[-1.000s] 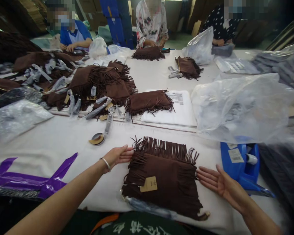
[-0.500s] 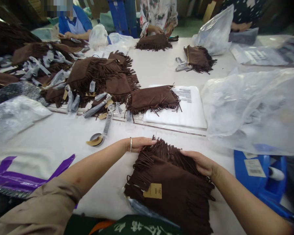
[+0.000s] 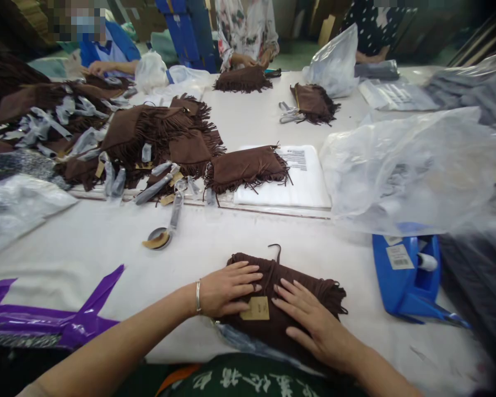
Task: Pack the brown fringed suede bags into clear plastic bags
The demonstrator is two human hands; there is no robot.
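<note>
A brown fringed suede piece lies folded in half near the table's front edge, with a tan paper tag on top. My left hand lies flat on its left part, fingers stretched out, a bangle on the wrist. My right hand presses flat on its right part, fingers spread beside the tag. Neither hand grips anything. A clear plastic sleeve sticks out from under the piece at the front.
A blue tape dispenser stands to the right, a big clear plastic bag behind it. Purple tape strips lie left. More brown fringed pieces pile up beyond, one on a white packet. Other people work at the far end.
Both hands gathered the fringed far edge and folded it toward me. The piece is now half as deep, and both hands rest flat on top.
</note>
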